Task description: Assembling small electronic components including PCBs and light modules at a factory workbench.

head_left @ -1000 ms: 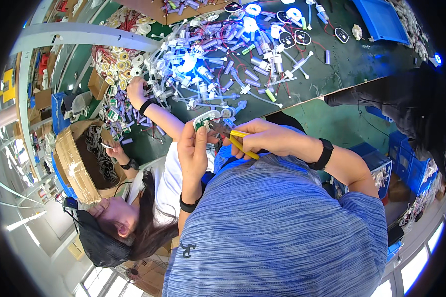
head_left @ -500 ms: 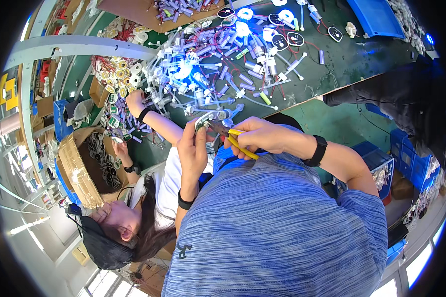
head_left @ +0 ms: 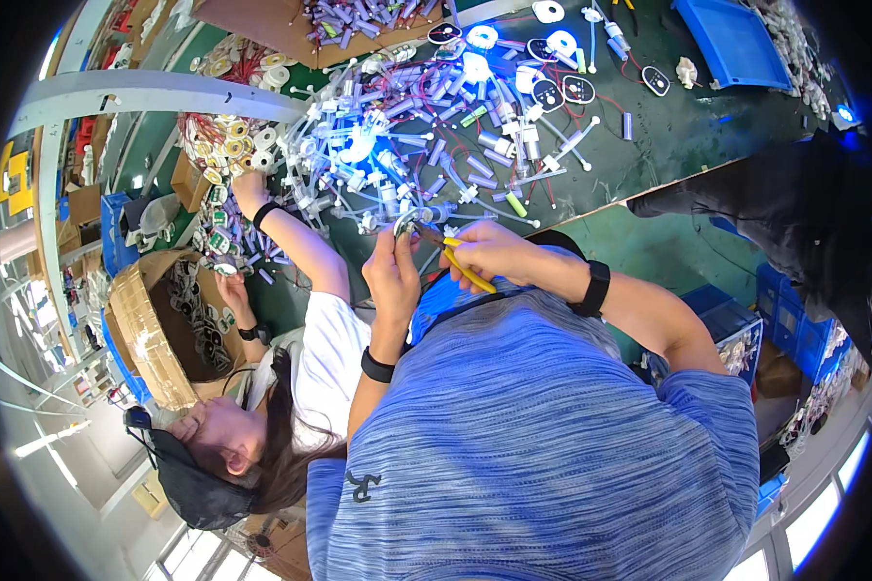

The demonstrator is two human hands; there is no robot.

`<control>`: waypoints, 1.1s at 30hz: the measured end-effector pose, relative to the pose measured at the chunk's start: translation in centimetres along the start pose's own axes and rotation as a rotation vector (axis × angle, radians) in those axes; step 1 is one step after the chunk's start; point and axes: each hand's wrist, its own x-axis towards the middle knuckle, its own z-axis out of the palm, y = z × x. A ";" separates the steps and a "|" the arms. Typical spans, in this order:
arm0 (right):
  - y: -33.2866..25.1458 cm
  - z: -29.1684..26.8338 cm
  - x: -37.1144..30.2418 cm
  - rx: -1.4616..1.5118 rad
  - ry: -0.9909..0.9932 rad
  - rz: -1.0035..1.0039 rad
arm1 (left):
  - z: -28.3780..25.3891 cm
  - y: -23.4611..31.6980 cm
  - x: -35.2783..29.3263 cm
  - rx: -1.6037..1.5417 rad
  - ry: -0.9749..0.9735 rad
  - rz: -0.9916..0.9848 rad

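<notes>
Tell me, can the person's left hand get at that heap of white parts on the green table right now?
Probably yes, once freed. The left hand pinches a small round part at the edge of the heap of white parts on the green table; nothing lies between.

A green table [head_left: 688, 136] stretched across the top, heaped with white plastic parts and wires [head_left: 407, 126]. A blue bin [head_left: 731, 39] sat at one o'clock. A cardboard box [head_left: 150, 329] stood at nine o'clock, beside a co-worker in a white shirt [head_left: 325, 358].
</notes>
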 end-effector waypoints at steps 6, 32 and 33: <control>0.0 -0.1 0.9 -0.104 0.039 -0.010 | 0.3 -0.8 -0.1 0.048 0.046 0.008; -7.2 -0.3 0.5 -0.003 -0.559 0.171 | -1.4 -5.3 0.5 -0.312 -0.224 0.044; -7.9 -0.6 1.8 -0.013 -0.553 0.171 | -1.8 -4.9 -0.3 -0.358 -0.167 -0.082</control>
